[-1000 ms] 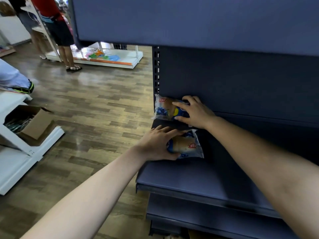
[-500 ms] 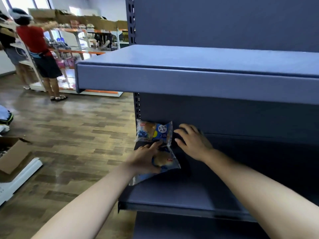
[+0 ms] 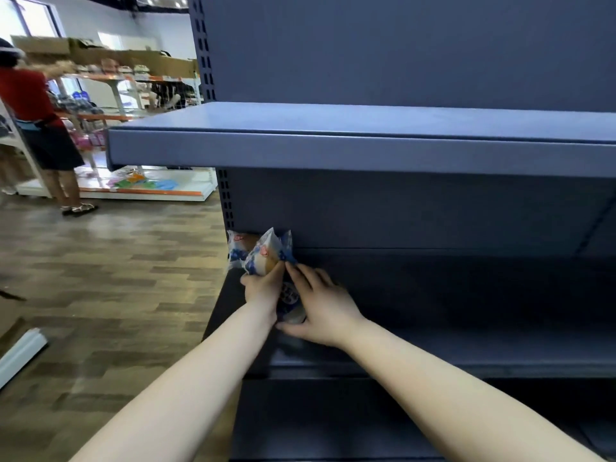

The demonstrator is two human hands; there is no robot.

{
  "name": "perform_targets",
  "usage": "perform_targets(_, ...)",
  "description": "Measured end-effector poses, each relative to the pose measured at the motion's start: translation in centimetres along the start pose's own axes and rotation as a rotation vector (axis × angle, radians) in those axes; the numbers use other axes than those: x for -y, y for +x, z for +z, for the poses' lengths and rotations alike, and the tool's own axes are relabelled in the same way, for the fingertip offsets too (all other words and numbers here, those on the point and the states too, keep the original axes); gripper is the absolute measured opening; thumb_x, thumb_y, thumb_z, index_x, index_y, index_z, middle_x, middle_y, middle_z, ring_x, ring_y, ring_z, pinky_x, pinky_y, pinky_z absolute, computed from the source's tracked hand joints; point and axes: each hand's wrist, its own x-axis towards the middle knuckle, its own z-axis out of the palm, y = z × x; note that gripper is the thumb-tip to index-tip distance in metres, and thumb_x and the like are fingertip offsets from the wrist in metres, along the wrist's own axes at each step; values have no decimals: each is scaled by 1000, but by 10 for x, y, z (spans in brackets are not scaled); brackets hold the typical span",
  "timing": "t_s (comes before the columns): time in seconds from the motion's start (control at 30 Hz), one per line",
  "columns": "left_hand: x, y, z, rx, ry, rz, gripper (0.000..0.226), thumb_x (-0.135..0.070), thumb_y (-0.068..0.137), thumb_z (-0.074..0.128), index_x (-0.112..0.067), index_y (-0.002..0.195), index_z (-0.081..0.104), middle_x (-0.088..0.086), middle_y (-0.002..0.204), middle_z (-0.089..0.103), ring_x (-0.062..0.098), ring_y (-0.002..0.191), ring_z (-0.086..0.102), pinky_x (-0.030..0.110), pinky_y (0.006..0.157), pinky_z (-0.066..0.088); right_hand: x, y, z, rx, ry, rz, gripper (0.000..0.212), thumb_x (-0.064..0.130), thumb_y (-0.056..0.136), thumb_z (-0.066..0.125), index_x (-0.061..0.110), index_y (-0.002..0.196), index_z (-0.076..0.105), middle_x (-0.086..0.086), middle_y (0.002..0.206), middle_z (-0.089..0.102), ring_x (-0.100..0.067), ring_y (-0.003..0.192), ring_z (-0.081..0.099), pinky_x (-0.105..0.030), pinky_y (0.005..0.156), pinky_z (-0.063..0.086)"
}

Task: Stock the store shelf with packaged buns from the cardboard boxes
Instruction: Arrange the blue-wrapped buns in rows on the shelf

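Two clear-and-blue bun packets stand at the left end of the dark blue middle shelf (image 3: pixel 433 331). The back packet (image 3: pixel 237 249) leans on the shelf's back panel. In front of it the second packet (image 3: pixel 265 256) is tipped up on end against the first. My left hand (image 3: pixel 261 290) grips this front packet from the left, fingers curled on its wrapper. My right hand (image 3: pixel 321 310) holds its right side, fingertips on the wrapper and thumb under the lower end. No cardboard box of buns is in view.
A bare upper shelf (image 3: pixel 333 153) juts out above my hands, and a lower shelf (image 3: pixel 333 415) sits beneath. Left of the unit is wood floor, a white rack corner (image 3: pixel 20 350), and a person in a red top (image 3: pixel 30 125) at far white racks.
The front packet has gone from lying flat to tipped up against the back one. My right hand left the back packet and came onto the front one. My view has risen.
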Motion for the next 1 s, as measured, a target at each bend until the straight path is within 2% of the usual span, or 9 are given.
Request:
perform_targets(0.13, 9, -12, -1, 39, -50, -14, 81, -31, 83, 71, -3, 140, 21, 16, 122, 50, 29, 106, 55, 42, 92, 49, 2, -9, 3, -5, -138, 96, 99, 55, 84, 57, 15, 152, -3, -9, 158, 10, -34, 120, 47, -39, 88, 45)
perform_targets(0.3, 6, -26, -11, 95, -60, 56, 97, -40, 69, 78, -11, 140, 20, 14, 126, 51, 30, 109, 57, 48, 96, 49, -12, -13, -1, -43, -127, 98, 83, 47, 87, 58, 24, 151, 10, -5, 143, 37, -33, 101, 61, -34, 71, 48)
perform_targets(0.4, 3, -18, -27, 26, 221, 224, 126, -65, 44, 74, -17, 147, 18, 13, 141, 43, 31, 123, 49, 45, 103, 43, -24, -10, -7, -14, -117, 32, 82, 45, 84, 60, 30, 150, 14, 0, 139, 41, -31, 97, 62, -34, 71, 51)
perform_targets(0.47, -3, -20, -39, 50, 417, 331, 128, -66, 42, 66, -19, 149, 16, 11, 148, 34, 29, 130, 43, 44, 107, 38, -30, -6, -11, 12, -106, -4, 82, 47, 83, 61, 32, 149, 15, 3, 139, 42, -30, 99, 61, -35, 74, 51)
perform_targets(0.63, -8, -17, -63, 195, 431, 390, 88, -60, 53, 74, -17, 128, 55, 3, 121, 64, 16, 109, 61, 39, 97, 49, -30, 4, -15, 64, -8, -139, 80, 46, 78, 63, 33, 147, 24, 9, 140, 45, -21, 109, 58, -32, 81, 49)
perform_targets(0.77, -5, -13, -70, 113, 272, 366, 26, -23, 85, 71, -11, 107, 65, 7, 103, 69, 19, 95, 65, 28, 82, 53, -24, 10, -14, 15, -127, -203, 74, 49, 81, 59, 28, 146, 30, 4, 137, 48, -21, 116, 53, -35, 89, 46)
perform_targets(0.83, -1, -9, -73, 51, 209, 348, 14, -22, 88, 66, -11, 96, 65, 7, 92, 69, 14, 80, 63, 13, 64, 48, -21, 14, -8, -80, -228, -219, 73, 48, 79, 61, 20, 143, 39, -6, 136, 51, -30, 118, 53, -45, 99, 40)
perform_targets(0.9, 1, -2, -73, -16, 155, 310, 16, -23, 90, 64, -13, 78, 61, 3, 73, 63, 11, 64, 55, 9, 49, 40, -17, 19, -2, -152, -284, -197, 76, 52, 77, 61, 17, 141, 42, -10, 140, 49, -34, 127, 47, -58, 108, 27)
perform_targets(1.0, 1, 8, -68, -83, 195, 256, 28, -31, 88, 66, -18, 66, 54, -2, 64, 56, 13, 62, 53, 20, 56, 41, -7, 25, 8, -104, -398, -245, 90, 66, 71, 60, 15, 143, 40, -13, 144, 45, -33, 132, 43, -60, 112, 15)
